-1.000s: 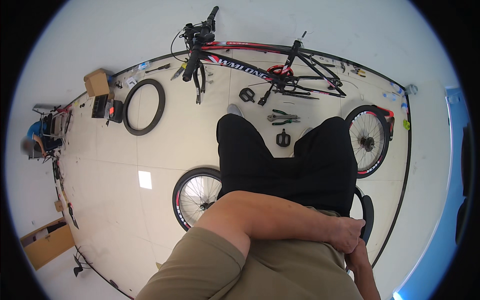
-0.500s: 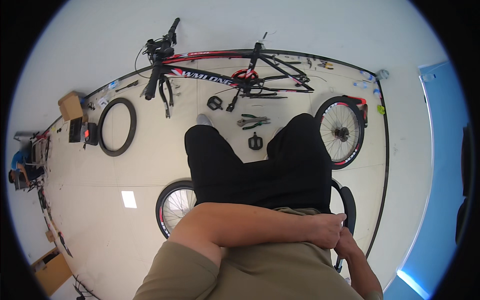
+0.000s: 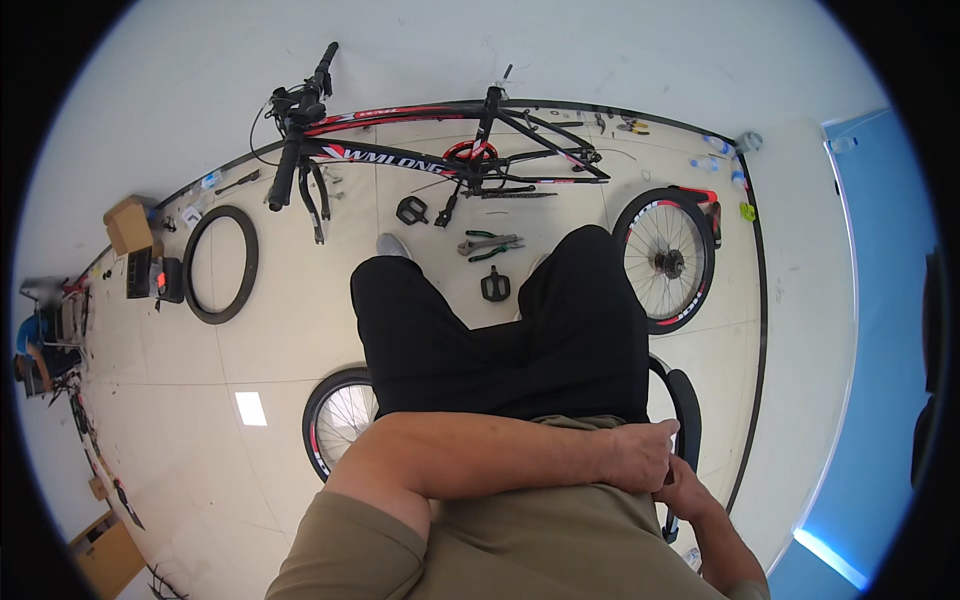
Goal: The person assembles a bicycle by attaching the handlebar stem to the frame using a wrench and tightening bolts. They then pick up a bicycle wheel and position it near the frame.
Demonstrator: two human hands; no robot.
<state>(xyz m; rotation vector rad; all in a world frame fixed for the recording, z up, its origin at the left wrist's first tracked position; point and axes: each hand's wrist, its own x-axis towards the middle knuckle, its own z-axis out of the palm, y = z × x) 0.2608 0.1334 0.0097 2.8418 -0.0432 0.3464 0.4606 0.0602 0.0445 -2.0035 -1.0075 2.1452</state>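
Observation:
I sit with my left arm reaching across my body to the right side. My left hand (image 3: 642,457) is closed at a black bicycle tyre (image 3: 685,405), which curves up beside my right thigh. Just below it, my right hand (image 3: 686,490) is also closed, its fingers against the same tyre and touching my left hand. A thin dark arc, seemingly a rim (image 3: 661,372), runs along the tyre's inner side. My fingers hide the exact grip, and my body hides most of this wheel. Left of my lap, a spoked wheel (image 3: 338,415) is partly covered by my arm.
Ahead, a black and red bicycle frame (image 3: 385,155) leans at the wall. Pliers (image 3: 490,245) and two pedals (image 3: 495,285) lie on the floor before me. A loose tyre (image 3: 250,265) is at left, a wheel (image 3: 628,235) at right. Another person (image 3: 35,345) is far left.
The whole view has shifted slightly, so the surroundings sit a little further left. Both hands stay together at the tyre, with little visible change in grip.

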